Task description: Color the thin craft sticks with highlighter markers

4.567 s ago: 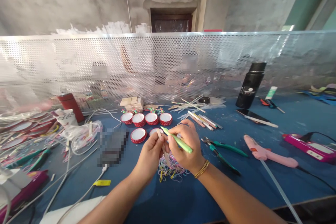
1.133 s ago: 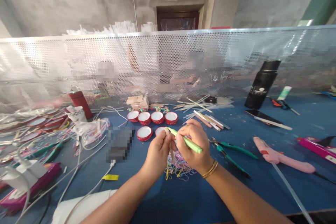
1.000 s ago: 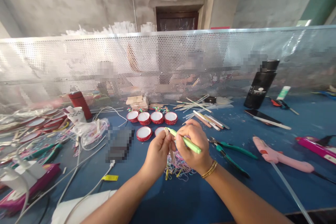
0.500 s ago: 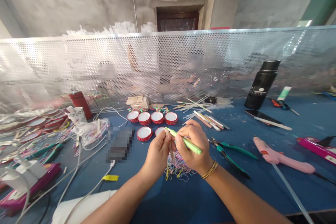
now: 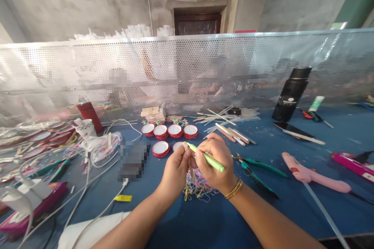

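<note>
so both hands are up in the middle, just above the blue table. the left hand is pinching a thin wooden stick between thumb and fingertips, stick roughly upright with its top end poking out above the fingers. the right hand is closed around a green pen like you'd hold it for writing, and the pen tip sits right at the top of the stick, touching it or as good as, can't quite tell

right under the two hands there's a tangle of coloured rubber bands lying on the table. just past the fingertips, on the far side, a bunch of red lids with white insides. off to the right of the pen hand, close by, green-handled pliers, then a pink glue gun further out the same way. black bottle stands well beyond that, up against the perforated screen
</note>
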Tool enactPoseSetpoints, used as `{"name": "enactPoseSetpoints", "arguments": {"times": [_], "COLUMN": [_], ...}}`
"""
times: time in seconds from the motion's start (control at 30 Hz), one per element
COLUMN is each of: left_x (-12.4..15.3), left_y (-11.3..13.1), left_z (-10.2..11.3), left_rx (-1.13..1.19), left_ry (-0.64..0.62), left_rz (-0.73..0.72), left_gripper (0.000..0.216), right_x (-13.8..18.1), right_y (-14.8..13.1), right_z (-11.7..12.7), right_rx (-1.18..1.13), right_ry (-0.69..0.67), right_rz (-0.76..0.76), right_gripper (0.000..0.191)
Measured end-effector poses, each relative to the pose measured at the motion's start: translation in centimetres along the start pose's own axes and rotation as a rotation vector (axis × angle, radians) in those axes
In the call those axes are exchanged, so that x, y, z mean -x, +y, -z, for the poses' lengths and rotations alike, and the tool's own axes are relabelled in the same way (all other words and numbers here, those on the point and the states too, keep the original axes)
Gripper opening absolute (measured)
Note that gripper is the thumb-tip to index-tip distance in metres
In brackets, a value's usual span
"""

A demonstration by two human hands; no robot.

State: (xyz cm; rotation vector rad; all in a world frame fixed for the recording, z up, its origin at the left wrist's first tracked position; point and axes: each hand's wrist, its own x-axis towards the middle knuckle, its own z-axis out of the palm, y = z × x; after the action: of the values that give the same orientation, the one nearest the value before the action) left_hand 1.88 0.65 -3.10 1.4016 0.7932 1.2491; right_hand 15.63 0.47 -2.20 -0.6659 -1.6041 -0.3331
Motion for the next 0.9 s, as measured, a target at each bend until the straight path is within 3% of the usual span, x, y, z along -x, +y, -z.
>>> {"name": "enactPoseSetpoints", "arguments": {"times": [0.9], "left_x": [0.10], "left_y": [0.25], "left_z": [-0.05], "left_rx": [-0.052], "left_ry": [0.009], "left_rz": [-0.009], "left_gripper": [0.040], "right_x": [-0.01], "right_y": [-0.22], "right_z": [-0.17], "right_rx": [-0.021], "right_ry": [-0.003], "right_rz": [0.005], "right_gripper": [0.012]}}
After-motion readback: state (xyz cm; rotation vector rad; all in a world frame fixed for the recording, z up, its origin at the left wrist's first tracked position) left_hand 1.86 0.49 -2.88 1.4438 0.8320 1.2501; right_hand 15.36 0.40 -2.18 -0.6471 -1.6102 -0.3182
